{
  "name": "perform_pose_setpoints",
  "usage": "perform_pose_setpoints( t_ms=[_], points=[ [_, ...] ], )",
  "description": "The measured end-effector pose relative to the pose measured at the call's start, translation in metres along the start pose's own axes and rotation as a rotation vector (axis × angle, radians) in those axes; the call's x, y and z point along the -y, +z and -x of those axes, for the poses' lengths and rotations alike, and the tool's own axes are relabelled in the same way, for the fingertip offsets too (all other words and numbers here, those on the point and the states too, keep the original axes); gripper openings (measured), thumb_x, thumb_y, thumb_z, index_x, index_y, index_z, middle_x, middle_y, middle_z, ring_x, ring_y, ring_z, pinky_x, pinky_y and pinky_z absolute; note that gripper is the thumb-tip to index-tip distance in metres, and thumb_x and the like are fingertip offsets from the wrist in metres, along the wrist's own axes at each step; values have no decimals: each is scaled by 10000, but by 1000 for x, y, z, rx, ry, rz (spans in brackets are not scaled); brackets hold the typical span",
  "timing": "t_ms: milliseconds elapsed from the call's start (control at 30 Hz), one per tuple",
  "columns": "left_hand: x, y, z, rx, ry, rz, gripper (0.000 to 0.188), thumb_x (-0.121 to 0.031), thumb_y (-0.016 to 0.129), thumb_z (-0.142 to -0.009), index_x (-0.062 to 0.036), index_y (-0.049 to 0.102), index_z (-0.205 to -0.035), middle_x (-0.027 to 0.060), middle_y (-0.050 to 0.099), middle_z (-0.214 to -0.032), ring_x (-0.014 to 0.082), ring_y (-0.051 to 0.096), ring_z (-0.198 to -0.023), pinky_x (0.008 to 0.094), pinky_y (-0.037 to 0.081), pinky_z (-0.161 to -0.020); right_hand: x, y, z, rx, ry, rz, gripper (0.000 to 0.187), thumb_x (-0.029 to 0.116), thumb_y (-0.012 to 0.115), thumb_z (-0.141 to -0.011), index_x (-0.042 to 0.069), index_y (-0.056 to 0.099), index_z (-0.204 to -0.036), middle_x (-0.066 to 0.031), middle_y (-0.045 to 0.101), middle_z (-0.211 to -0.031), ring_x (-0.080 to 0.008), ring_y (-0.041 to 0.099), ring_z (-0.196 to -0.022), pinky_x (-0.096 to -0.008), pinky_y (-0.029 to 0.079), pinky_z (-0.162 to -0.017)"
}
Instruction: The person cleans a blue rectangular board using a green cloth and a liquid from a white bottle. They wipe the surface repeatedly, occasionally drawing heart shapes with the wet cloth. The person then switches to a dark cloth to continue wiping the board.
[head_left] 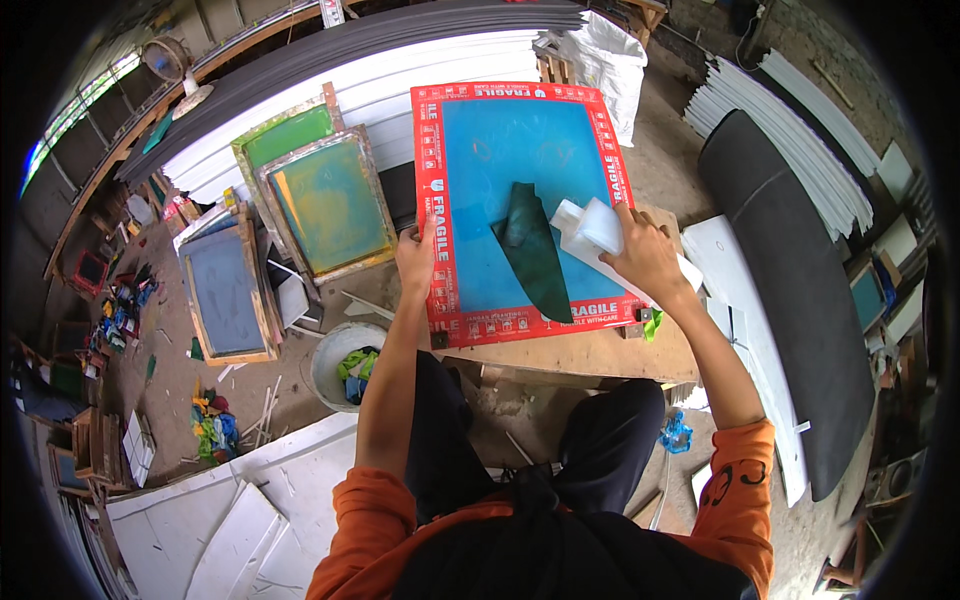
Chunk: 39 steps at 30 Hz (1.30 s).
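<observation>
A screen-printing frame (480,140) with blue mesh and a red printed-tape border stands before me on a wooden table. At its left edge my left hand (414,262) is closed on the border. My right hand (648,255) is closed around a white object (590,225), rounded at its near end, over the right part of the mesh; its exact kind I cannot make out. Below it, a long white piece (615,270) runs under my fingers. On the mesh, left of that hand, lies a dark green pointed piece (535,255) that looks like sheet or cloth.
The wooden tabletop (570,355) shows at the frame's near side. Left stand a yellow-green screen (330,205), a grey screen (228,285) and a white bucket (335,365) with coloured rags. Stacked white sheets (450,60) lie behind; a black curved sheet (790,290) leans right.
</observation>
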<state>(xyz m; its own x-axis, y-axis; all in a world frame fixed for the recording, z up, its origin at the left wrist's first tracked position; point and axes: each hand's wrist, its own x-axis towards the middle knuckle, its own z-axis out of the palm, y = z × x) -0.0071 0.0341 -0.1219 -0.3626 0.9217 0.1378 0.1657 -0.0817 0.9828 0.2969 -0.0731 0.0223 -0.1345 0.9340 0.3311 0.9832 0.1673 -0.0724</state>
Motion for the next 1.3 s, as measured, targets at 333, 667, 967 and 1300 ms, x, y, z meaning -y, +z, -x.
perform_pose_setpoints(
  t_ms=[333, 667, 967, 1300],
  points=[
    [-10, -3, 16, -11, 30, 39, 649, -517, 638, -788, 97, 590, -993, 140, 650, -783, 190, 629, -698, 304, 492, -665, 0, -6, -18, 10, -117, 185, 573, 198, 776, -608, 55, 480, -1078, -138, 615, -978, -299, 574, -999, -481, 453, -803],
    [-7, -6, 14, 32, -12, 26, 520, -408, 656, -812, 48, 590, -1053, 119, 660, -847, 143, 628, -725, 274, 490, -654, 12, -16, -29, 14, -89, 195, 574, 220, 769, -634, 59, 463, -1092, -150, 609, -1012, -309, 576, -1005, -478, 460, -813],
    [-10, -5, 21, 29, -20, 128, 481, -338, 758, -729, 32, 605, -996, 92, 657, -846, 143, 611, -703, 281, 487, -663, -61, -22, 2, -367, 388, -435, 633, 305, 782, -649, -13, 428, -1067, -265, 627, -856, -407, 628, -795, -443, 491, -698],
    [-5, -5, 14, 35, 25, 81, 400, -297, 672, -825, 40, 593, -1026, 82, 638, -912, 124, 586, -764, 273, 464, -710, -171, 74, 45, -892, 629, -460, 694, 268, 791, -643, -37, 415, -1140, -277, 571, -1003, -415, 559, -963, -444, 428, -828]
  ],
)
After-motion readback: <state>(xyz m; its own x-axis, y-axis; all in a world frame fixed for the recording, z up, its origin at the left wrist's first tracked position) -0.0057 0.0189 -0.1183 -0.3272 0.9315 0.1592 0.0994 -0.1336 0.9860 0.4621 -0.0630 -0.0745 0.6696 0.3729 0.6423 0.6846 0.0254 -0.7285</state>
